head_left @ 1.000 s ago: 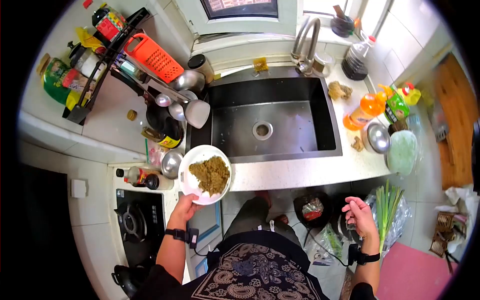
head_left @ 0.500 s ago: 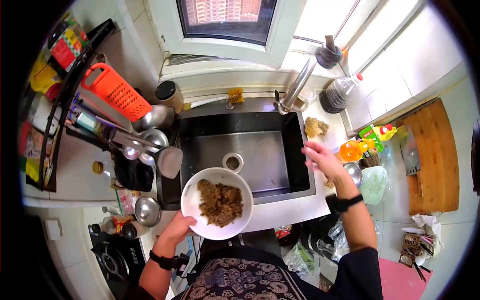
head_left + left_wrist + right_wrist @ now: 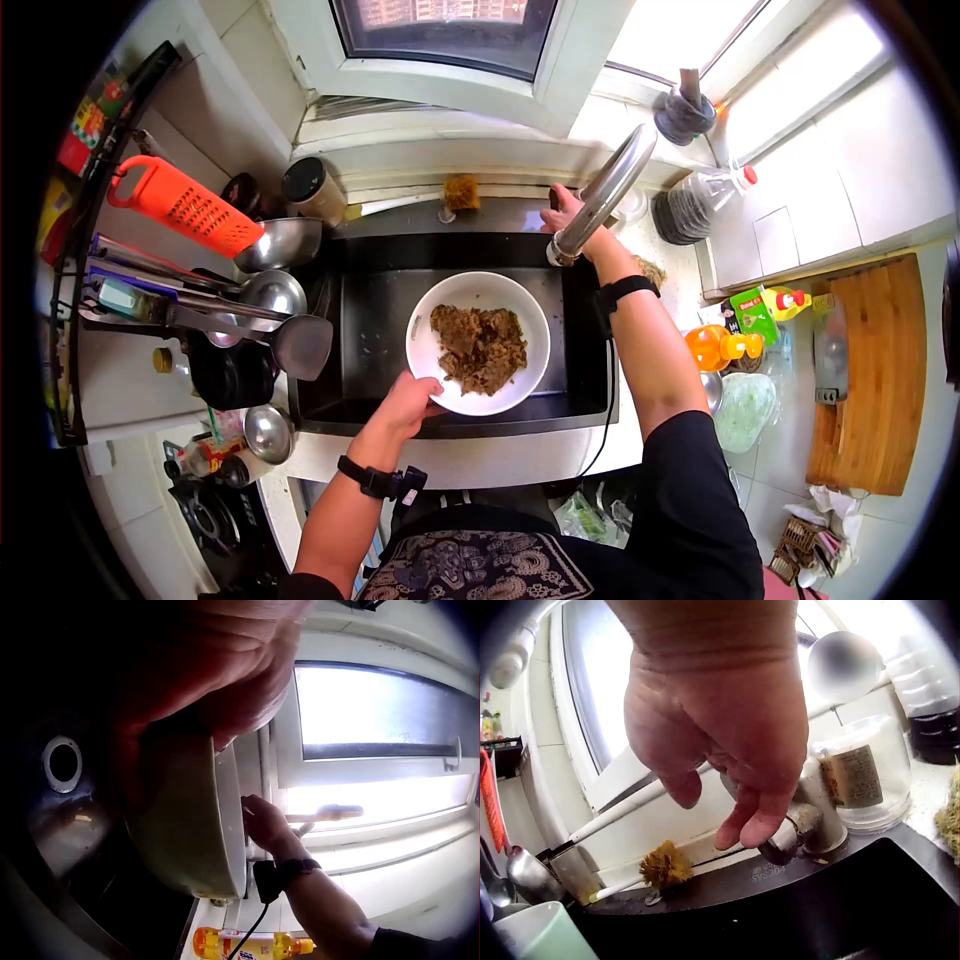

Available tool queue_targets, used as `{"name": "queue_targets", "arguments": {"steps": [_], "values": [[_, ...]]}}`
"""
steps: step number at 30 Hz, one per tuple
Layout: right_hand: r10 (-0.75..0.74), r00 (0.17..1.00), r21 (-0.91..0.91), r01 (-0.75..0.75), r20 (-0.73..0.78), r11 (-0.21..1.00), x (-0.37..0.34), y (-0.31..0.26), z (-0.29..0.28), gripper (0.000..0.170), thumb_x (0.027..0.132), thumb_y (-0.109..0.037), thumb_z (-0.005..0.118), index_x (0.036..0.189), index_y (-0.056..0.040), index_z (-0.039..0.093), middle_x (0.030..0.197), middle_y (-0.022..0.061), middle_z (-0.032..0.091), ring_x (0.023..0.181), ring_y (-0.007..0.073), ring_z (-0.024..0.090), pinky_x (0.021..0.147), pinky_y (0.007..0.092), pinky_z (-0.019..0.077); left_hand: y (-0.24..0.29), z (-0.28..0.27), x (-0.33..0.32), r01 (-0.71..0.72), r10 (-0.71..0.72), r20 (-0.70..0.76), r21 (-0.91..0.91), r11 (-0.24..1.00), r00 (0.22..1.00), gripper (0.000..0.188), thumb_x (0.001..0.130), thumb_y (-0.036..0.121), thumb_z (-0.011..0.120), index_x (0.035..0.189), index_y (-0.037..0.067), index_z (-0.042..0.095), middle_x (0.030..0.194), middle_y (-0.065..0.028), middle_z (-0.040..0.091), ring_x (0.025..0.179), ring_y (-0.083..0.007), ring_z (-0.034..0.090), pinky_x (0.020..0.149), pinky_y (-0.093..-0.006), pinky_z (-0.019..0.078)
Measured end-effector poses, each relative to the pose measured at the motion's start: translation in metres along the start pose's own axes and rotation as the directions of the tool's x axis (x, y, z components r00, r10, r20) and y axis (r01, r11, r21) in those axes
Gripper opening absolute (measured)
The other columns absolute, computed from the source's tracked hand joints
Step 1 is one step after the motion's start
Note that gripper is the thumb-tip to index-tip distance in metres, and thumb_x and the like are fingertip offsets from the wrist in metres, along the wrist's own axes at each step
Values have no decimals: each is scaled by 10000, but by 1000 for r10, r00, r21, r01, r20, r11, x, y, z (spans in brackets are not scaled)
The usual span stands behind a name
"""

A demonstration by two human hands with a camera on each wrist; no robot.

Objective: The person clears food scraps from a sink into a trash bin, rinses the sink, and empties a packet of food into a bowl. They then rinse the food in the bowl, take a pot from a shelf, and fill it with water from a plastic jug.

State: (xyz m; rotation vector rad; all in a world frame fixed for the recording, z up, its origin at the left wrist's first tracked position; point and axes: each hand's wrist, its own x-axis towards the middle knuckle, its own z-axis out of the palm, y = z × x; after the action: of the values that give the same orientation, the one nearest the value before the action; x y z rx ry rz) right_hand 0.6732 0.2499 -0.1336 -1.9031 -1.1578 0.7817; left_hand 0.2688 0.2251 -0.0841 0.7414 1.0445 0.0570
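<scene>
Left of the sink [image 3: 375, 325] are metal utensils [image 3: 302, 347]. Left hand [image 3: 405, 402]: fingers grasp the white bowl [image 3: 421, 335] at its near-left rim, above the sink, brown food [image 3: 480, 348] inside. Right hand [image 3: 570, 215] is at the faucet [image 3: 612, 185], partly obstructed; finger closure cannot be determined. Orange bottle [image 3: 714, 347] farther right.

from the head view, the bowl [image 3: 425, 350] hides the drain [image 3: 64, 764] and some fingers of the left hand [image 3: 404, 405]. the tap [image 3: 607, 195] partly covers the right hand [image 3: 570, 215]. the right wrist view crops a jug [image 3: 930, 735].
</scene>
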Motion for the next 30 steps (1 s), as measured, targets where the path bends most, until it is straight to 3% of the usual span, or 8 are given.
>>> {"name": "queue_targets", "arguments": {"steps": [3,8,9,18,21,24,27,30], "values": [[-15,998,10,14,54,1000,-8,-9,0,665,805,-169,626,1365,17,322,1313,268,453,1246,321,440,1010,351,361,-2,13,17,-4,4,2,-5,1000,1000,497,713,22,507,1208,-7,482,1077,-130,602,942,-265,615,788,-438,516],[-191,973,-316,222,127,922,-37,-28,1,588,837,-131,553,1364,-5,323,1279,206,495,1181,297,502,978,361,397,-10,31,41,8,-9,-16,-23,1000,1000,492,722,9,495,1213,-12,466,1095,-149,591,967,-285,607,808,-483,513],[-69,977,-192,109,201,975,-41,-43,-6,591,845,-149,553,1370,-11,321,1363,245,411,1295,326,377,1056,374,302,-11,34,45,7,-7,-3,-48,999,1000,497,721,-1,494,1216,-18,457,1103,-158,583,974,-297,602,815,-496,513],[-69,972,-208,117,227,971,-43,-59,-11,629,846,-161,577,1381,3,292,1345,249,427,1277,320,400,1030,367,332,-19,48,59,-12,12,-5,-111,994,1000,441,742,-4,477,1179,-63,465,1075,-188,590,945,-320,619,792,-456,539],[-41,990,-150,61,132,987,-69,-90,-23,605,864,-167,567,1382,-4,300,1343,217,445,1195,285,480,993,344,372,-19,37,59,-10,9,-14,-79,997,1000,424,730,-2,489,1146,-80,493,1050,-181,603,943,-325,616,785,-504,531],[53,999,291,-53,8,955,-96,-38,-8,562,887,-161,551,1380,-22,318,1331,157,474,1072,205,548,875,300,447,-5,35,60,-15,13,-51,-43,999,999,413,728,5,497,1134,-69,507,1032,-168,615,947,-313,617,792,-483,524],[113,989,254,-86,-95,963,-133,-15,-4,552,884,-124,568,1375,-15,341,1322,146,484,913,152,591,745,271,482,-7,52,78,-43,39,-95,-36,998,995,426,727,13,502,1152,-19,514,1020,-147,618,928,-291,613,799,-446,505],[290,954,333,-250,-74,909,-166,-20,-13,562,888,-129,568,1387,-30,331,1347,140,457,889,134,591,706,266,482,-11,57,79,-21,19,-53,-49,999,998,440,729,11,496,1169,-14,502,1033,-153,611,932,-296,612,796,-464,510]]}}
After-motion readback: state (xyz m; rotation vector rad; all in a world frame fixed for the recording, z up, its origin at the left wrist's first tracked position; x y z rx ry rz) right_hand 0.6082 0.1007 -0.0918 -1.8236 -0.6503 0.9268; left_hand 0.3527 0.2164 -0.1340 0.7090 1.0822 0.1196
